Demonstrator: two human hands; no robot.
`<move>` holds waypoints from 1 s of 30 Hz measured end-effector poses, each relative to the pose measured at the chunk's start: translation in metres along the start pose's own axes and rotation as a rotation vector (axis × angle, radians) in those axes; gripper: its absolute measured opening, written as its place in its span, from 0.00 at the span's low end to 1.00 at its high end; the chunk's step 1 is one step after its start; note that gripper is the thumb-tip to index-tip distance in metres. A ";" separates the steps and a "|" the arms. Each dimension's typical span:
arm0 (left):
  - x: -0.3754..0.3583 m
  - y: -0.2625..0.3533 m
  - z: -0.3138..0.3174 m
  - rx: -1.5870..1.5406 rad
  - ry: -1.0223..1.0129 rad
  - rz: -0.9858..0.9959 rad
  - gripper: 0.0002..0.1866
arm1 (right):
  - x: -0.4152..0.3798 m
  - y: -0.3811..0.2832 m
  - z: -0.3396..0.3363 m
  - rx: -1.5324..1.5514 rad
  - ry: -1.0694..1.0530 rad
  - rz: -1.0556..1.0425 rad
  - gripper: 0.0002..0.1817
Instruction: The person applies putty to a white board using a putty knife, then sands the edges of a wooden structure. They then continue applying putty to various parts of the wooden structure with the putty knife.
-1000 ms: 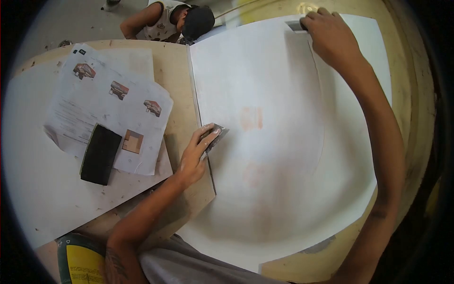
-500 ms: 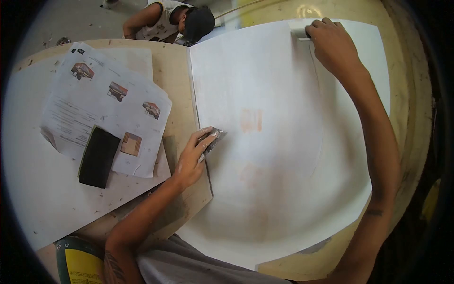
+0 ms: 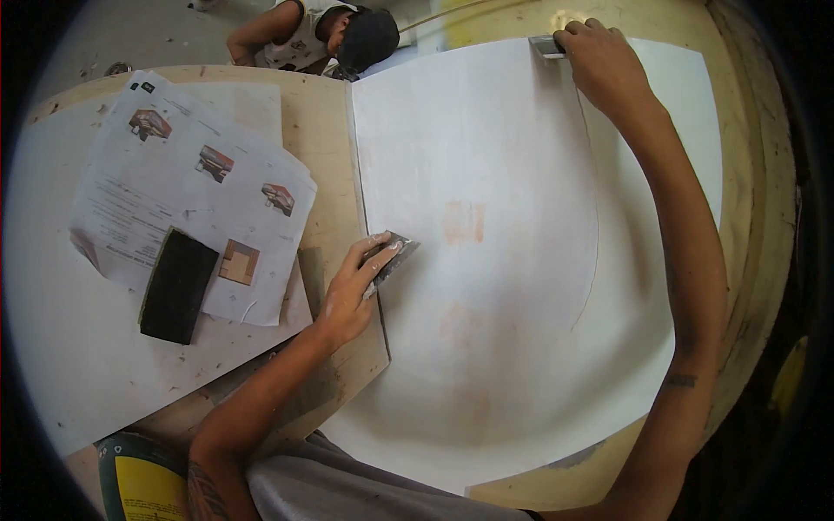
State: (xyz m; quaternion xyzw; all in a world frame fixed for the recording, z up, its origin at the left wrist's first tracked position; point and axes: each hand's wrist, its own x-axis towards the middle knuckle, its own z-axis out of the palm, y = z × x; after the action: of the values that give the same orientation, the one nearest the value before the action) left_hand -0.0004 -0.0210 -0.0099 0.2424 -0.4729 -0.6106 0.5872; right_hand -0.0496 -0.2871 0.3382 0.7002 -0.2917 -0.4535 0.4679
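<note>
My left hand (image 3: 349, 295) is closed around a metal putty knife (image 3: 397, 259), with white filler smeared over the fingers and blade. It is over the left edge of a large white curved panel (image 3: 512, 269). Out at the panel's far edge, my right hand (image 3: 608, 68) grips a second putty knife (image 3: 545, 47), its flat blade pointing left against the surface. Faint orange patches (image 3: 465, 222) show through the white coat mid-panel, and a thin curved line runs down its right part.
On the board (image 3: 61, 330) at left lie printed sheets (image 3: 195, 195) and a dark sanding block (image 3: 178, 286). A tub with a yellow label (image 3: 148, 486) stands at lower left. Another person (image 3: 313, 39) bends beyond the far edge. A tan curved surface (image 3: 756, 217) borders the right.
My right hand has shifted slightly left and outward to the panel's far edge, bringing more of its blade into view. My left hand stays nearly in place.
</note>
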 end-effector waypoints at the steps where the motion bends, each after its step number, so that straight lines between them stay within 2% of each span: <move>1: 0.000 -0.001 0.000 0.001 0.000 0.001 0.38 | -0.001 0.000 0.000 0.004 0.003 0.002 0.08; 6: 0.000 0.001 0.001 -0.014 -0.002 0.005 0.41 | -0.025 -0.008 -0.007 -0.008 -0.026 0.010 0.08; 20: 0.000 0.000 0.009 0.033 0.021 0.052 0.38 | -0.177 -0.050 -0.046 0.038 -0.070 0.071 0.08; 22: -0.001 0.000 0.010 0.004 0.052 0.005 0.39 | -0.202 -0.063 -0.057 0.045 -0.116 0.117 0.11; 23: -0.001 -0.001 0.010 0.025 0.046 0.007 0.39 | -0.213 -0.069 -0.066 0.082 -0.286 0.165 0.22; 27: -0.003 -0.002 0.014 0.010 0.045 -0.029 0.40 | -0.260 -0.095 -0.076 0.053 -0.236 0.184 0.22; 30: -0.004 -0.005 0.014 -0.017 0.033 -0.040 0.39 | -0.285 -0.112 -0.084 0.054 -0.354 0.239 0.24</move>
State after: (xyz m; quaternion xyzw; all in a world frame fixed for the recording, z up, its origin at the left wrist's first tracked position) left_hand -0.0139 -0.0137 -0.0090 0.2570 -0.4529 -0.6221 0.5846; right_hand -0.0939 0.0271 0.3509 0.5822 -0.4624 -0.5026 0.4412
